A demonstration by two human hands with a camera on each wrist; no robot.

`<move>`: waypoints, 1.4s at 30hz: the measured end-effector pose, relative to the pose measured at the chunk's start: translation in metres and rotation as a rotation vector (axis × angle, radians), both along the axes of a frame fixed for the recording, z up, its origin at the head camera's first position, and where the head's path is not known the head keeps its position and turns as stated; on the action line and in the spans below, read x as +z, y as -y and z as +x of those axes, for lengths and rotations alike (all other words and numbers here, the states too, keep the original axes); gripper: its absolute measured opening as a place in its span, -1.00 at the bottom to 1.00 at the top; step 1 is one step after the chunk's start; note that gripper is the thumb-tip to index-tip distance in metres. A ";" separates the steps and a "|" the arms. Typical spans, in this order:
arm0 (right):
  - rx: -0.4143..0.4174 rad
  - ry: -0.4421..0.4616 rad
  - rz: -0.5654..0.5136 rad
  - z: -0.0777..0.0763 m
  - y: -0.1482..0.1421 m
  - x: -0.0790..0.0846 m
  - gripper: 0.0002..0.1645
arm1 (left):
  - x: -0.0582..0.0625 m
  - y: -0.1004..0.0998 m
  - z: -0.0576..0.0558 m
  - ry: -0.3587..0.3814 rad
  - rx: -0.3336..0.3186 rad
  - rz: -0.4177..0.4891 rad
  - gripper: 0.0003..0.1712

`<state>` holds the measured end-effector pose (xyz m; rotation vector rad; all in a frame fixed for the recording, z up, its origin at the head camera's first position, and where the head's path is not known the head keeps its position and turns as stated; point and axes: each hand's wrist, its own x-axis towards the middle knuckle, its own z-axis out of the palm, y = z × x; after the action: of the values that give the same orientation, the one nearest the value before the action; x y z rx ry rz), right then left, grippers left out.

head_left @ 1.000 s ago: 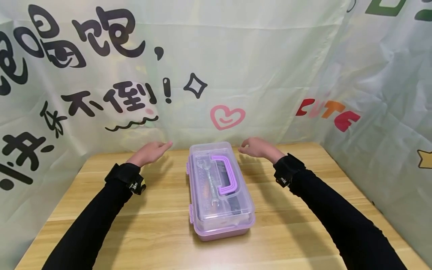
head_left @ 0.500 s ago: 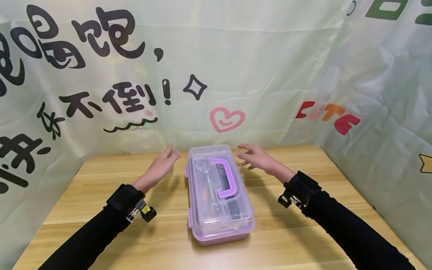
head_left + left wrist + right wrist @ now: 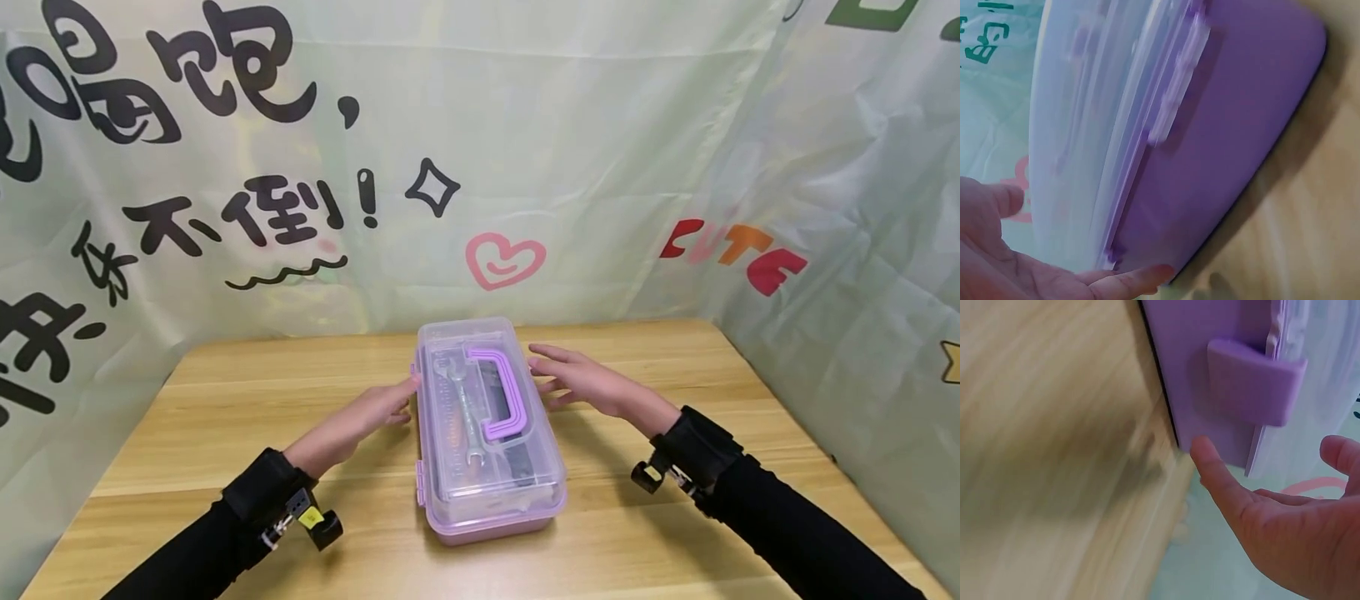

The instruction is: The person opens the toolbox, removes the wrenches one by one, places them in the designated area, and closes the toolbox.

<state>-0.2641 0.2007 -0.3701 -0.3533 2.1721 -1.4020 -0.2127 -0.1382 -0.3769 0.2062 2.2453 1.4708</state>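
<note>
A purple plastic toolbox (image 3: 491,492) with a clear lid stands on the table, its lid down. Through the lid shows an open-ended wrench (image 3: 467,408), and a purple handle (image 3: 517,400) lies folded on top. My left hand (image 3: 358,423) is at the box's left side, fingers extended; whether the fingertips touch it I cannot tell. In the left wrist view a hinge (image 3: 1179,81) runs along that side. My right hand (image 3: 592,385) is beside the right side with fingers spread. The right wrist view shows a purple latch (image 3: 1254,381) above those fingers.
The wooden table (image 3: 285,367) meets a pale printed cloth (image 3: 600,125) hanging at the back and both sides. A black wrist strap with a small camera sits on each forearm.
My left hand has moved right and nearer, up to the box's side. My right hand has come nearer along the right side, its fingers spreading. The box has stayed in place.
</note>
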 end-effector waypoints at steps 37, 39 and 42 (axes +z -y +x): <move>-0.080 0.044 -0.144 0.006 0.028 -0.015 -0.34 | -0.007 0.018 -0.021 0.021 0.063 0.026 -0.32; -0.087 0.057 -0.152 0.004 0.027 -0.015 -0.34 | -0.006 0.018 -0.021 0.020 0.060 0.025 -0.32; -0.106 0.088 -0.161 0.002 0.026 -0.015 -0.34 | -0.005 0.018 -0.021 0.019 0.055 0.025 -0.31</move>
<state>-0.2620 0.1745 -0.3850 -0.2324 2.0390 -1.6256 -0.2337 -0.1564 -0.3821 0.1393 2.2351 1.5237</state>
